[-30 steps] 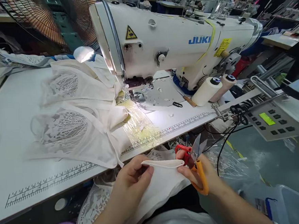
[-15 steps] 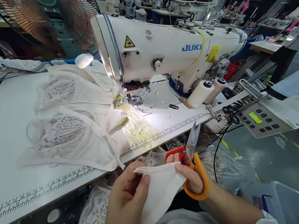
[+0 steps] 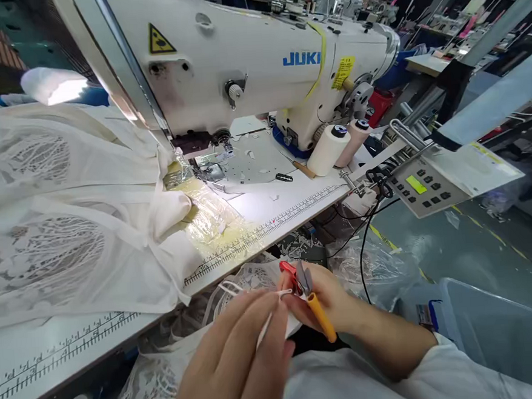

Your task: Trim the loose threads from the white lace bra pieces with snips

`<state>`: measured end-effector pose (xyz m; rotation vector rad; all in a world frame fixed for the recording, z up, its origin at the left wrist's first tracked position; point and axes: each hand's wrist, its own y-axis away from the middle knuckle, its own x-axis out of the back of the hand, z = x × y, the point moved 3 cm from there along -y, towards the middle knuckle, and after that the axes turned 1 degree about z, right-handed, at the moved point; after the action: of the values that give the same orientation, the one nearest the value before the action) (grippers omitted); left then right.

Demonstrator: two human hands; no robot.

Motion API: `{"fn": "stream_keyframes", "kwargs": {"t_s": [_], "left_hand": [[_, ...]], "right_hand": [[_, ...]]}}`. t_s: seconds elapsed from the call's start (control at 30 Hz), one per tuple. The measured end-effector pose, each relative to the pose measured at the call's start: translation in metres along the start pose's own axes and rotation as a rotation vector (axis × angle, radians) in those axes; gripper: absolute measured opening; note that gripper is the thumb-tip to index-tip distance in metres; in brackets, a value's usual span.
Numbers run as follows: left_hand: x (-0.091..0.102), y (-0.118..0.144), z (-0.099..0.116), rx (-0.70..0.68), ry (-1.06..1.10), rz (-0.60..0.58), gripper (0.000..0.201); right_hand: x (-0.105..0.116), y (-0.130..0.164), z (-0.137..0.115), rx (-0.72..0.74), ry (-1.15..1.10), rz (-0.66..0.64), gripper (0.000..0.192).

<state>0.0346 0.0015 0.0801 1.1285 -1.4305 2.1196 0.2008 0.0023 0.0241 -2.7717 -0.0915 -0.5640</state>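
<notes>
a thin white fabric strip (image 3: 268, 321) sits low in the centre of the frame, just below the bench edge, pinched between both hands; the left hand (image 3: 241, 365) fills the lower middle, fingers closed on the strip's near end; the right hand (image 3: 332, 301) lies just right of it, wrapped around thread snips (image 3: 306, 294) with a red and an orange handle, blades close to the strip's far end; whether they touch it cannot be told; under the hands hangs lace-trimmed white cloth (image 3: 169, 376); above, the white bench (image 3: 53, 354) carries a printed ruler along its edge and a heap of cream lace garments (image 3: 68, 237) at the left; a white juki sewing machine (image 3: 238, 55) spans the upper frame, two thread cones (image 3: 330, 149) beside it; a control panel (image 3: 422, 188) sits at the right.
</notes>
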Motion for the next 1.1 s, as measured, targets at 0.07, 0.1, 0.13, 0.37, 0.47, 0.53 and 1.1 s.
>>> {"fn": "stream_keyframes", "kwargs": {"t_s": [0.07,0.1,0.13,0.37,0.47,0.53,1.1], "left_hand": [[-0.016,-0.011,-0.004,0.036,-0.009,-0.182,0.019],[-0.023,-0.013,-0.009,0.098,0.045,-0.279,0.023],[-0.030,-0.014,-0.014,0.170,0.131,-0.368,0.027],[-0.048,0.004,-0.040,0.808,0.772,-0.451,0.028],[-0.049,0.009,-0.042,1.031,0.944,-0.359,0.024],[-0.048,0.011,-0.042,1.142,0.962,-0.301,0.020],[-0.046,0.007,-0.035,1.356,1.089,-0.194,0.019]], "right_hand": [[-0.001,0.001,-0.003,0.021,0.010,-0.059,0.011],[0.000,0.001,-0.004,0.011,0.007,-0.086,0.012],[0.000,0.001,-0.005,-0.014,-0.003,-0.108,0.012],[0.000,0.003,0.000,-0.116,-0.160,-0.127,0.019],[-0.005,0.005,0.006,-0.175,-0.165,-0.149,0.021],[-0.007,0.006,0.007,-0.210,-0.152,-0.167,0.021],[0.016,0.015,0.017,-0.131,0.103,-0.605,0.049]]}}
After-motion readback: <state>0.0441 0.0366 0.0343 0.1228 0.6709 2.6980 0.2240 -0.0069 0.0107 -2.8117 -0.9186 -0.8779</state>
